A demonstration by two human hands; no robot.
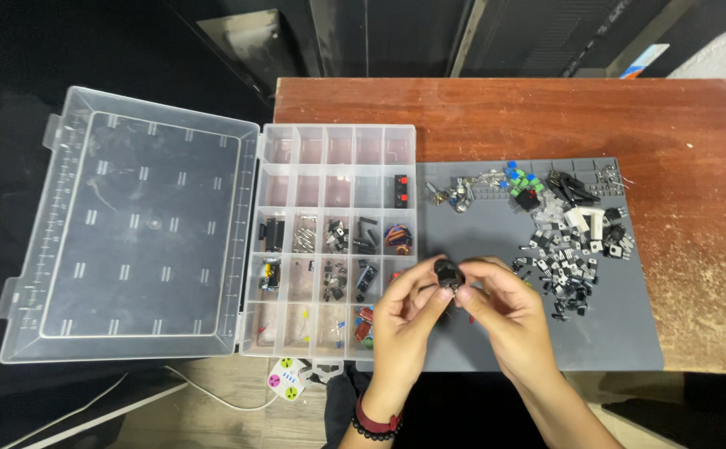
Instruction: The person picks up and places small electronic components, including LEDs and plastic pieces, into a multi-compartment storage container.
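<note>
The clear lid (130, 224) of the organiser box (334, 241) hangs past the bench (546, 116) edge on the left, over dark floor. The box's compartments hold small electronic parts; its top row looks bare. Both hands meet over the grey mat (620, 333): the left hand (404, 312) and right hand (508, 312) pinch 1 small black part (448, 273) between fingertips. Loose components (562, 241) lie heaped to the right; bare wood beyond.
</note>
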